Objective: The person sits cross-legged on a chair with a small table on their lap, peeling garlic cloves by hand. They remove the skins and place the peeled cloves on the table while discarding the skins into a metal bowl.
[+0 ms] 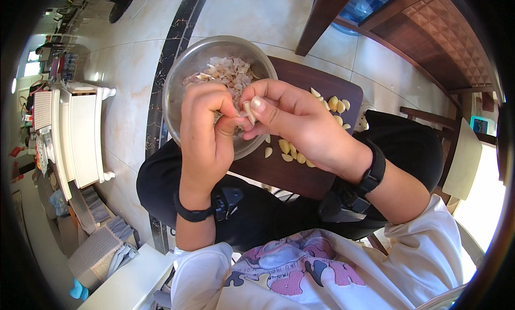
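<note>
My right hand [289,117] holds a garlic clove [250,112] between thumb and fingers, above the near right side of a steel bowl [172,105]. My left hand [209,129] meets it from the left, its thumb and forefinger pinching a thin piece of skin at the clove. Papery garlic skins [231,70] lie in the bowl. Peeled garlic cloves [286,147] are spread over the dark wooden board or stool top [277,175], partly under my right hand. More cloves [334,103] lie towards its far right corner.
A dark wooden chair or cabinet [434,40] stands at the upper right, with a blue plastic container [358,6] behind its leg. Black-trousered knees [161,181] flank the stool top. A white cabinet [82,137] stands on the tiled floor at left, and a black stand base [122,6] farther off.
</note>
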Demonstrator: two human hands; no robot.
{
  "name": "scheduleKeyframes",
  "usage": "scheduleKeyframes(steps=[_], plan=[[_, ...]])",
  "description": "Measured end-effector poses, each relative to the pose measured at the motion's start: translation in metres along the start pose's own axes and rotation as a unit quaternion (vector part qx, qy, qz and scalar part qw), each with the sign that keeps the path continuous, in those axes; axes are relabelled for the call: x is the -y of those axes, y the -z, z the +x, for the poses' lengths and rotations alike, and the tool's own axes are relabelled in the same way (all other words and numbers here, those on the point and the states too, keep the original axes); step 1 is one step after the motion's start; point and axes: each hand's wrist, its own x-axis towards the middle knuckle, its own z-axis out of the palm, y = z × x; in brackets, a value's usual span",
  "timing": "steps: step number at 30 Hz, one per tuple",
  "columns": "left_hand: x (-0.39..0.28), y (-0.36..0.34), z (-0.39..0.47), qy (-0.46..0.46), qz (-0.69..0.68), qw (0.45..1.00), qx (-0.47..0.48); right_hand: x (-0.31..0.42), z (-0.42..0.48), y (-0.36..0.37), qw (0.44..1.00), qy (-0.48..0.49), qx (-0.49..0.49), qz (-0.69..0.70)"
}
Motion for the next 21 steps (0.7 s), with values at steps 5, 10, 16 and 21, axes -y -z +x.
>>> scheduleKeyframes(steps=[5, 10, 16, 21], plan=[[0.002, 0.000, 0.000, -0.004, -0.002, 1.000, 0.006, -0.002, 0.003, 0.002, 0.998, 0.030, -0.054, 0.005], [0.000, 0.001, -0.001, 0.023, -0.032, 0.999, -0.009, 0.005, 0.004, 0.008, 0.992, 0.050, -0.086, 0.073], [0.004, 0.017, -0.002, 0.169, 0.115, 0.977, 0.063, 0.009, 0.002, 0.008, 0.993, 0.026, -0.070, 0.096], [0.019, 0.025, -0.002, 0.132, 0.271, 0.944, 0.131, 0.009, 0.003, 0.008, 0.994, 0.010, -0.062, 0.090]])
